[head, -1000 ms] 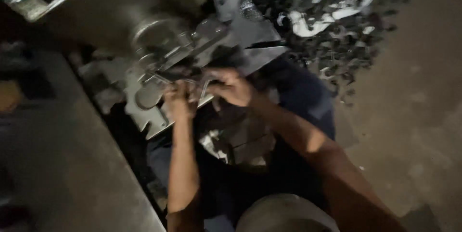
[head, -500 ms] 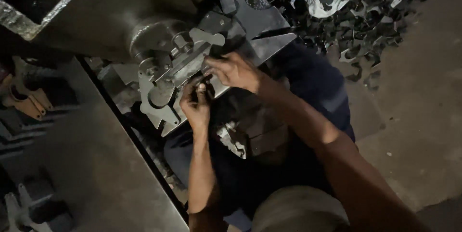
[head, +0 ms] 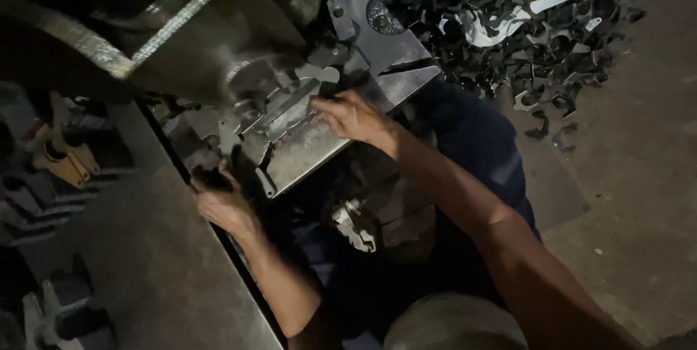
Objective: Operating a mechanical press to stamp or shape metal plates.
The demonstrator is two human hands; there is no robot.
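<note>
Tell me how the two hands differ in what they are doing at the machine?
The right hand reaches forward with fingers spread on the pale metal plate under the press, while the left hand sits lower, at the edge of the dark bench. The right hand lies open and flat; the left hand is curled around something dark, too dim to identify. The right hand is better lit than the left hand. Both are bare.
</note>
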